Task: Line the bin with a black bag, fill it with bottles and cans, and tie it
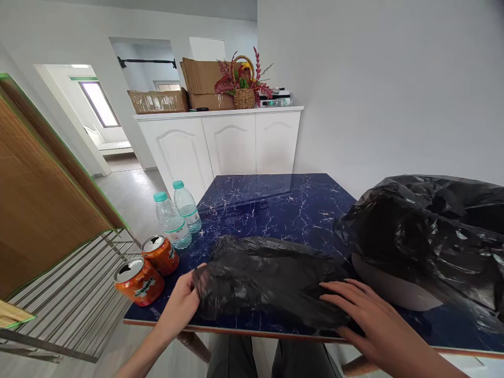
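Grip of the left hand: closed on the left edge of a thin, crumpled black plastic bag, film bunched at thumb and fingers. Right hand: not clenched, fingers spread, fingertips resting on the bag's right end; thumb side partly hidden, can't tell if any film is tucked under it.

Key relation: bag lies flat between the two hands, long axis running left to right, roughly along the near edge of the dark blue marble-patterned surface, right end dipping slightly toward the person. Left grip sits at one end of that axis, right hand at the other, so neither is clearly nearer the bag; both touch it. Bulk of the film lies to the right of the left grip, to the left of the right hand.

Right of the bag, near the right hand: grey rounded container draped with a larger glossy black plastic liner. Left side, beyond the left hand: two orange metal soda cans, then two clear plastic bottles with teal caps, all upright, clear of the bag.
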### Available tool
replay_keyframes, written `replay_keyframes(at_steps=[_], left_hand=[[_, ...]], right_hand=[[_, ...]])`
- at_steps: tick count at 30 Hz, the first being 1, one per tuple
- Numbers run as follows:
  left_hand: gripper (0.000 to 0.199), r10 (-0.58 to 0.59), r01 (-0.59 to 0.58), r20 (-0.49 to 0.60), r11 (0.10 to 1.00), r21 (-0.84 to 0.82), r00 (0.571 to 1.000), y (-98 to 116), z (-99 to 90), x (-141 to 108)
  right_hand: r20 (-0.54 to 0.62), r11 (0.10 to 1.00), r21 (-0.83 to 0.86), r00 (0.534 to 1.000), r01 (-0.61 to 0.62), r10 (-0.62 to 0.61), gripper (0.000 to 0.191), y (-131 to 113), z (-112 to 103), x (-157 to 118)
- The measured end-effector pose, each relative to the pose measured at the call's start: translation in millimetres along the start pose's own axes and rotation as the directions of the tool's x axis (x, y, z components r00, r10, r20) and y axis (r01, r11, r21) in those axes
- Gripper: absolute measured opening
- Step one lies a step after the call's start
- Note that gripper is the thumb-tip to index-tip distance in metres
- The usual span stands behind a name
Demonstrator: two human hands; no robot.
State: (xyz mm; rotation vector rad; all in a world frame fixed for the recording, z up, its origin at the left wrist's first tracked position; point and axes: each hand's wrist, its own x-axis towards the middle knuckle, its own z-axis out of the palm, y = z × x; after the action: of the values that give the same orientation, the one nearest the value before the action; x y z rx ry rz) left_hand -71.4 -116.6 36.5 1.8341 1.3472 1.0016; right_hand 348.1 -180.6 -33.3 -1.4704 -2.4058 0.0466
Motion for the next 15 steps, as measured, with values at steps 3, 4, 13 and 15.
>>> replay_keyframes(at_steps=[3, 4, 13, 15], left_hand=[[0.047, -0.023, 0.032, -0.056, 0.985, 0.168, 0.998, -4, 4.5, 24], [0.047, -0.037, 0.052, -0.059, 0.959, 0.279, 0.998, -4, 5.2, 32], [0.05, 0.55, -0.458, 0.078, 0.599, 0.657, 0.832, 38, 31.1, 37], [0.046, 0.583, -0.612, 0.266, 0.545, 0.573, 0.768, 45, 48.6, 29]], right_hand=[[-0.038, 0.989, 0.112, 0.994, -0.1, 0.104, 0.03, 4, -2, 17], [-0.047, 0.979, 0.144, 0.987, -0.146, 0.155, 0.034, 7, -2, 23], [-0.386, 0.99, -0.079, 0.919, -0.114, 0.075, 0.053, -49, -4, 52], [-0.347, 0.995, -0.094, 0.936, 0.024, -0.056, 0.056, -67, -1, 58]])
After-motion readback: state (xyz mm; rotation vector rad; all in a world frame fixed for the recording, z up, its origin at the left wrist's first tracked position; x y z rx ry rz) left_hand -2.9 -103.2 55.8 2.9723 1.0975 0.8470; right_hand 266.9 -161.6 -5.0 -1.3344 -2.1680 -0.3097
